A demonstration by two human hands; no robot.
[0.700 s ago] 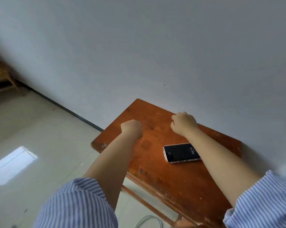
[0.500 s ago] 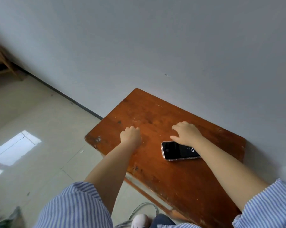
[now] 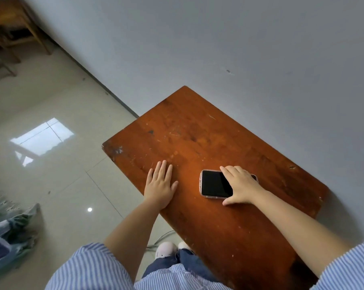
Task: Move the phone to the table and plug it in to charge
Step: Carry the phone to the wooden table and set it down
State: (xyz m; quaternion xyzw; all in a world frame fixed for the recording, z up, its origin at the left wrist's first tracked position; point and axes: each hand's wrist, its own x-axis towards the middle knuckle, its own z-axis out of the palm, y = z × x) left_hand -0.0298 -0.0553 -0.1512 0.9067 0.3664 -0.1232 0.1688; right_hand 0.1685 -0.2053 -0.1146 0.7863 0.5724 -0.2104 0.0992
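A phone (image 3: 214, 183) with a dark screen and a clear case lies flat on the reddish-brown wooden table (image 3: 197, 132). My right hand (image 3: 240, 186) rests over the phone's right part, fingers along its far edge and thumb at its near edge. My left hand (image 3: 160, 185) lies flat on the table near its left edge, fingers spread, with nothing in it. A grey cable (image 3: 162, 237) runs on the floor under the table's near edge; its end is hidden.
The table stands against a grey wall (image 3: 239, 49). Pale glossy floor tiles (image 3: 51, 164) spread to the left. A wooden chair (image 3: 11, 28) stands at the far left. Crumpled blue-green cloth (image 3: 13, 222) lies at the lower left. My feet (image 3: 166, 249) are under the table.
My right hand came down from a fist above the phone onto it and spread around it. My left fist opened flat on the table. The phone's screen went dark. The view tilted down.
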